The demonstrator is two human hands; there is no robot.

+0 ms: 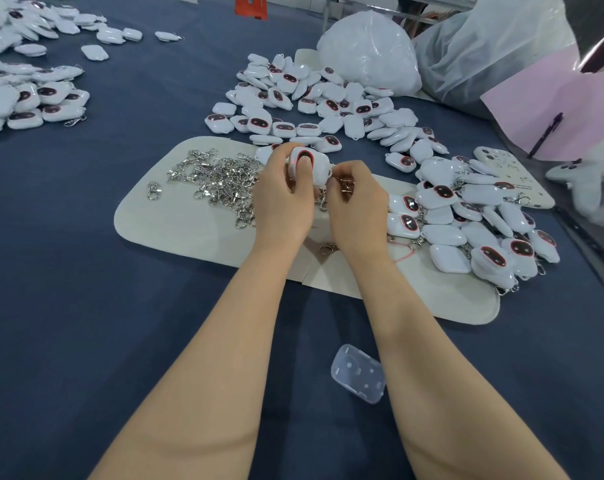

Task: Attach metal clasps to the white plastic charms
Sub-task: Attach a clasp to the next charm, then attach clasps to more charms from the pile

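Observation:
My left hand (281,199) grips a white plastic charm (316,168) with a dark red-rimmed face, thumb pressed on that face. My right hand (357,199) pinches a metal clasp (346,184) right beside the charm's edge. Both hands hover over a cream felt mat (176,220). A heap of loose metal clasps (221,181) lies on the mat to the left of my hands. One pile of white charms (314,105) spreads behind the mat. To the right lies a second pile of charms with clasps on them (473,223).
A clear plastic case (359,377) lies on the dark blue cloth (86,306) between my forearms. More charms (27,91) cover the far left. White plastic bags (369,53) and a pink sheet with a pen (549,105) stand at the back right.

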